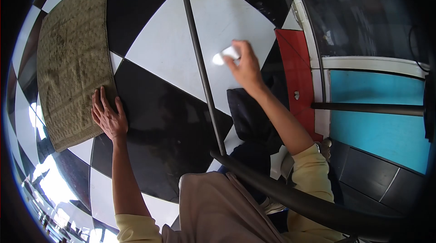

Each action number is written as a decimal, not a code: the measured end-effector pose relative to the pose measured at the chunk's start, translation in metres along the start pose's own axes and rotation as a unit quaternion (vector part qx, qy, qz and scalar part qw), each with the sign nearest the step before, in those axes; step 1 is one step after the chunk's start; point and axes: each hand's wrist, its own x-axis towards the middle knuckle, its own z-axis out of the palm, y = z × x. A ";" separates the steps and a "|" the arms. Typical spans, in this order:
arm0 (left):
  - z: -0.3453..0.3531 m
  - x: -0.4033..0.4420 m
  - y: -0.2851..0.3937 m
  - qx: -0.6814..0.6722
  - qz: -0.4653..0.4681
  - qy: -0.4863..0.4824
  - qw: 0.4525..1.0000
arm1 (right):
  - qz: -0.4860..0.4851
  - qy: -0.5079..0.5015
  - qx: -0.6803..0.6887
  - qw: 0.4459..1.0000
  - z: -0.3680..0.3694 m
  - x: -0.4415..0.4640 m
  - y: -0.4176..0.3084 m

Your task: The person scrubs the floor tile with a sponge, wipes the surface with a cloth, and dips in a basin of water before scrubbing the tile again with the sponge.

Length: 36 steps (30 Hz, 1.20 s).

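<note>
My left hand [110, 118] lies flat with fingers spread on the lower right corner of a worn olive-brown mat [75, 57]. The mat rests on a floor of large black and white tiles [159, 38]. Over a white tile, my right hand [247, 70] pinches a small white piece [230, 52] between thumb and fingers. Blur hides whether this piece is paper, tissue or something else. A bright white patch beside the fingertips may be part of it. Below this hand, a dark folded cloth-like item [247, 113] lies on the floor near my forearm.
A thin dark pole [196, 50] crosses between my hands and meets a thick dark tube [295, 197] over my lap. To the right stand a red panel [295, 75], a white frame [363, 63] and a blue panel [377, 127], with a dark bar [372, 109] across it.
</note>
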 end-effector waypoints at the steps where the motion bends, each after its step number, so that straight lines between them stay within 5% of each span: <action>1: 0.000 0.000 0.000 -0.001 0.001 0.000 1.000 | -0.005 0.040 -0.059 0.997 -0.004 0.006 0.000; 6: -0.001 0.000 0.000 -0.004 0.003 -0.003 1.000 | -0.106 -0.052 -0.008 0.993 -0.001 -0.034 -0.028; 10: -0.001 0.000 0.000 0.000 0.001 -0.003 1.000 | 0.023 0.067 -0.051 0.996 -0.013 -0.009 -0.003; 14: -0.001 0.000 0.001 -0.003 0.001 -0.003 1.000 | -0.054 -0.057 0.017 0.997 -0.001 -0.048 -0.032; 18: -0.002 0.000 0.001 -0.004 0.000 -0.003 1.000 | 0.038 0.042 -0.038 0.998 -0.012 -0.031 -0.003; 23: -0.002 0.000 0.001 -0.006 0.002 -0.001 1.000 | -0.093 -0.049 0.001 0.994 -0.004 -0.069 -0.033; 27: 0.000 0.000 0.000 -0.005 0.002 0.003 1.000 | 0.039 0.049 -0.038 0.997 -0.016 -0.045 -0.011; 32: 0.001 0.000 0.000 -0.007 0.000 0.004 1.000 | -0.085 -0.047 0.022 0.995 0.000 -0.076 -0.036; 36: -0.002 0.000 0.001 -0.011 0.004 0.003 1.000 | 0.123 0.066 0.015 0.990 -0.013 -0.046 -0.002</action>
